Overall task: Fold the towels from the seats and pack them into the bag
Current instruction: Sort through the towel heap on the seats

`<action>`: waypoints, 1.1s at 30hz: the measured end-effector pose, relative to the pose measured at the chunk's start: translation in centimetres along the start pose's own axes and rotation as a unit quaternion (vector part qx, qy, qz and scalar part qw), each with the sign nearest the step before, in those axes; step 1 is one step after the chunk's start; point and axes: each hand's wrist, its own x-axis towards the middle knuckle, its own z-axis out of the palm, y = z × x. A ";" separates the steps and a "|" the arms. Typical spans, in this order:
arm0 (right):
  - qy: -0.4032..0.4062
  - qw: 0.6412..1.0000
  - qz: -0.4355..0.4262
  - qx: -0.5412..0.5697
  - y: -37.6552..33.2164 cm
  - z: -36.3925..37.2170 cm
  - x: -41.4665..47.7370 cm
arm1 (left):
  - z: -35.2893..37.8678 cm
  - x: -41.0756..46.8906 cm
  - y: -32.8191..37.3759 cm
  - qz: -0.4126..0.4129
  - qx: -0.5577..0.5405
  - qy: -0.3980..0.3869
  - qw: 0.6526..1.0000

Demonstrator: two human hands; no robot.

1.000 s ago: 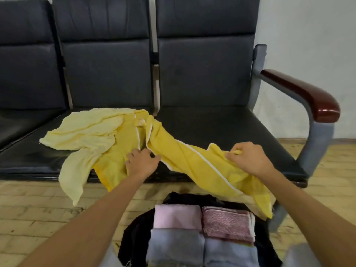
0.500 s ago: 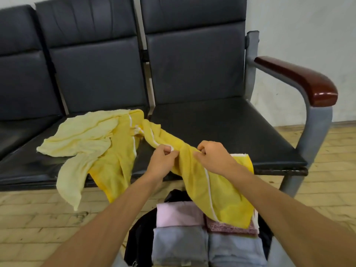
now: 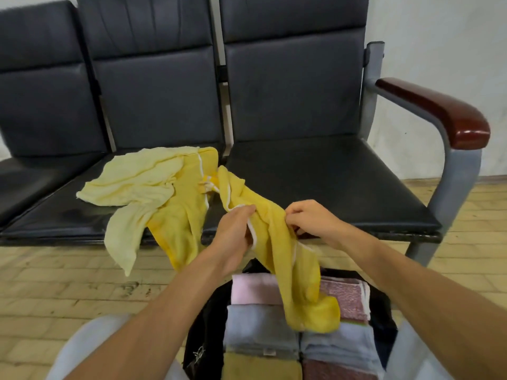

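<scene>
Both hands [image 3: 274, 226] grip yellow towel [image 3: 285, 259] over seat edge [image 3: 370, 234].

1. Left hand [image 3: 236, 233]: fingertips buried in folds of the bright yellow towel with white piping [image 3: 277, 242] that it grips.
2. Right hand [image 3: 310, 219]: curled fingertips hidden against the bright yellow towel's right edge.
3. Black fabric bag [image 3: 204, 333], below the bright yellow towel: near part cut off by the lower edge; white mark too small to read.
4. Folded pink towel [image 3: 252, 287], in the bag: partly covered by the bright yellow towel's hanging end.
5. Pale yellow towel [image 3: 131, 185], left of the bright yellow towel: which lies uppermost cannot be told.
</scene>
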 end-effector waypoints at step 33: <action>0.146 0.973 0.009 0.177 3.0 -7.3 -7.7 | -5.7 -4.5 1.7 -0.048 0.100 -0.011 0.994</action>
